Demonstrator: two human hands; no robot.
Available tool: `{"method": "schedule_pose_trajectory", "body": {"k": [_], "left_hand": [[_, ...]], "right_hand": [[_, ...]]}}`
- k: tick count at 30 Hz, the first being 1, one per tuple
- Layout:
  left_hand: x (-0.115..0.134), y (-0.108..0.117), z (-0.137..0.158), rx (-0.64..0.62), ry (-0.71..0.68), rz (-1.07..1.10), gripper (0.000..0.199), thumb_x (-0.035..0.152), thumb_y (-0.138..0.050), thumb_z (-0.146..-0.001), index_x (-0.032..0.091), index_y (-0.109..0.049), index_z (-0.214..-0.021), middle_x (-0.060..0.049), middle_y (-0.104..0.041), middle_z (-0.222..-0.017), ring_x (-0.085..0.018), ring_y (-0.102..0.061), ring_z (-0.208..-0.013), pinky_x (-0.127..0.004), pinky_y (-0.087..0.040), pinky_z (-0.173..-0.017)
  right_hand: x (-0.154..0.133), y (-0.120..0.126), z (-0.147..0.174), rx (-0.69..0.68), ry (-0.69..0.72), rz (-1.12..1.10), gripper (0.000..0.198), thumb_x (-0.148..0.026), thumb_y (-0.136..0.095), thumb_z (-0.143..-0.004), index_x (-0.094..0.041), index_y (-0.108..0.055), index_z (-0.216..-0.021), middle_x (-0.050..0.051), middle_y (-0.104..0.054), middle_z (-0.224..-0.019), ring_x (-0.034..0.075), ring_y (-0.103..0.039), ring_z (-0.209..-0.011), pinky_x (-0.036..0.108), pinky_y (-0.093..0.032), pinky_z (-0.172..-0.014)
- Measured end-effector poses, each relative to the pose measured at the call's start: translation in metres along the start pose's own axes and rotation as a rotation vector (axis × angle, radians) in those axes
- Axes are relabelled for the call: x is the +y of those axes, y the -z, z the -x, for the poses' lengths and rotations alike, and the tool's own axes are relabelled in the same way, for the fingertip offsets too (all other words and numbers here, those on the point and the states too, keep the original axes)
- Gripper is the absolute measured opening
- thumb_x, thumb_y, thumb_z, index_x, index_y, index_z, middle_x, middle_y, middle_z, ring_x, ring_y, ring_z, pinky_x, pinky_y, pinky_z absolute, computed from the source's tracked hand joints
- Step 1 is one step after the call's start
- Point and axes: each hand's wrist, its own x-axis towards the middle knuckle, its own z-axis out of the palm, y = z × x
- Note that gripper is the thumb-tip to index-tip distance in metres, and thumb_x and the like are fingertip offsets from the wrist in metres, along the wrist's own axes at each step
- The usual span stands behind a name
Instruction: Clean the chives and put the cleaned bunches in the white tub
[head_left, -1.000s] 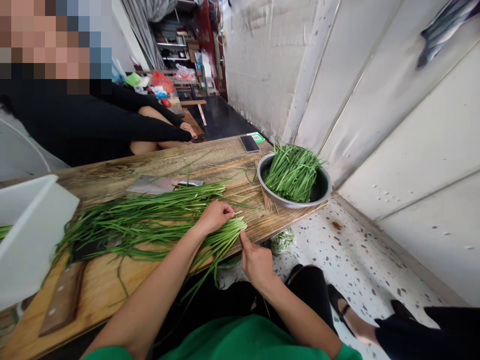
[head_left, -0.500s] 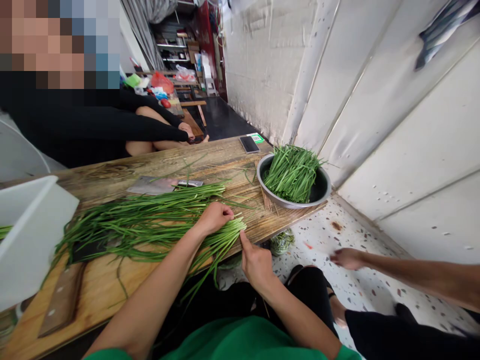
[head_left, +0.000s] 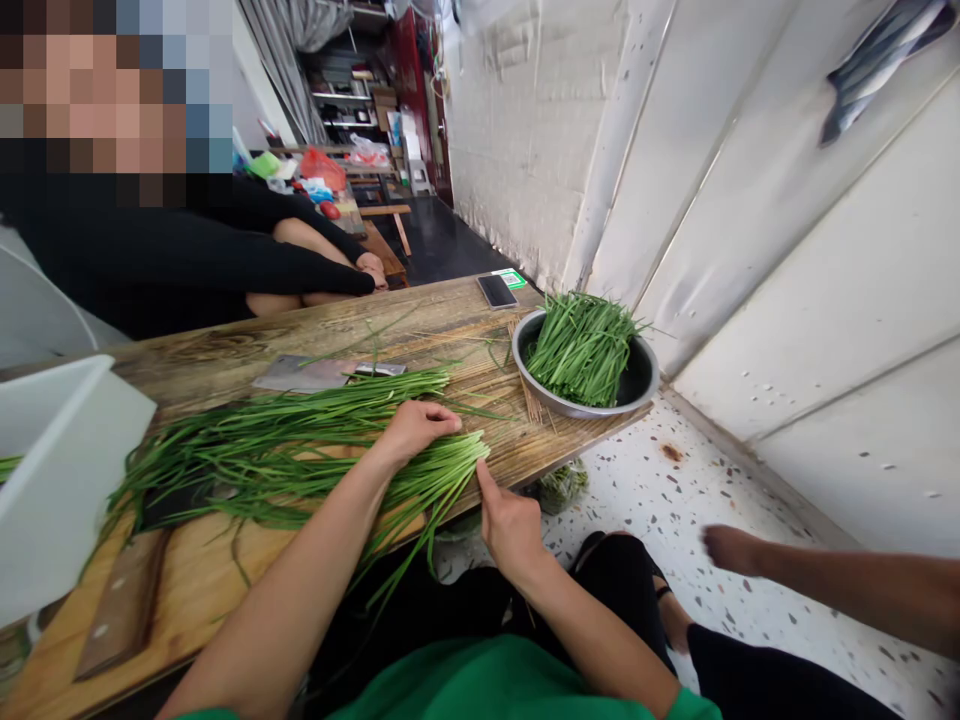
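Observation:
Long green garlic chives lie in a loose spread over the wooden cutting board, their pale cut ends fanned out toward the right. Above these stalks my left hand is closed, thumb and fingertips pinched together; whatever is between them is too small to name. The extended index finger of my right hand touches the pale ends at the table's front edge. Its other fingers are curled in, and what they hold, if anything, is hidden. A cleaver with a wooden handle lies partly under the chives.
Another cleaver lies behind the chives. A metal bowl full of chives stands at the table's right end, beside thin wooden skewers and a phone. A white bin is at left. A co-worker's hand is at right; another person sits opposite.
My left hand has shifted slightly left along the chives. My right hand stays at the stalk ends. The co-worker's hand at right has drawn back to the right.

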Motion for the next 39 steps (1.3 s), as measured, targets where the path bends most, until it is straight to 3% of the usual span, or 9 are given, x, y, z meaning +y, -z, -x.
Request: {"method": "schedule_pose_trajectory", "body": {"k": [7,14,18,25,33,39], "left_hand": [[0.000,0.006,-0.003,-0.081,-0.074,-0.378,0.030,0.037,-0.055,-0.067,0.019,-0.068,-0.087,-0.004,-0.068,-0.084,-0.018,-0.060,-0.074,-0.024,-0.040,-0.067],[0.019,0.025,0.000,-0.270,-0.054,-0.642,0.019,0.028,-0.054,-0.068,0.025,-0.070,-0.078,-0.002,-0.068,-0.083,-0.019,-0.057,-0.083,-0.028,-0.033,-0.078],[0.019,0.030,-0.006,-0.380,-0.078,-0.620,0.017,0.030,-0.057,-0.065,0.026,-0.070,-0.075,-0.001,-0.068,-0.079,-0.018,-0.057,-0.079,-0.026,-0.032,-0.077],[0.008,0.037,-0.020,-0.520,-0.059,-0.442,0.015,0.030,-0.061,-0.056,0.020,-0.069,-0.065,0.000,-0.065,-0.063,-0.013,-0.054,-0.061,-0.018,-0.035,-0.059],[0.007,0.022,-0.020,-0.274,-0.112,-0.259,0.026,0.036,-0.055,-0.065,0.014,-0.068,-0.071,-0.003,-0.067,-0.072,-0.014,-0.057,-0.068,-0.020,-0.039,-0.064],[0.001,0.003,-0.019,-0.239,-0.095,-0.228,0.028,0.036,-0.057,-0.064,0.013,-0.069,-0.074,-0.004,-0.068,-0.074,-0.016,-0.059,-0.071,-0.023,-0.041,-0.065]], "right_hand": [[0.000,0.003,0.000,-0.011,0.001,-0.017,0.052,-0.009,-0.038,-0.076,-0.009,-0.038,-0.128,0.004,-0.064,-0.067,0.011,-0.056,-0.053,0.019,-0.041,-0.052],[0.000,0.005,0.000,-0.027,-0.001,-0.024,0.053,-0.010,-0.038,-0.076,-0.010,-0.039,-0.128,0.004,-0.064,-0.067,0.012,-0.057,-0.053,0.020,-0.041,-0.050],[0.001,0.004,0.000,-0.022,0.008,-0.027,0.054,-0.010,-0.039,-0.075,-0.011,-0.039,-0.128,0.004,-0.064,-0.067,0.012,-0.057,-0.054,0.019,-0.040,-0.050],[0.003,0.002,0.001,-0.008,0.021,-0.011,0.054,-0.009,-0.038,-0.075,-0.011,-0.038,-0.129,0.005,-0.065,-0.069,0.011,-0.057,-0.053,0.018,-0.041,-0.052],[0.004,-0.003,0.002,-0.003,0.026,-0.044,0.054,-0.009,-0.036,-0.076,-0.009,-0.035,-0.130,0.004,-0.064,-0.070,0.011,-0.057,-0.054,0.018,-0.042,-0.052],[0.003,-0.002,0.002,-0.016,0.002,-0.042,0.054,-0.010,-0.037,-0.075,-0.009,-0.036,-0.129,0.004,-0.064,-0.068,0.011,-0.057,-0.054,0.018,-0.041,-0.051]]}}
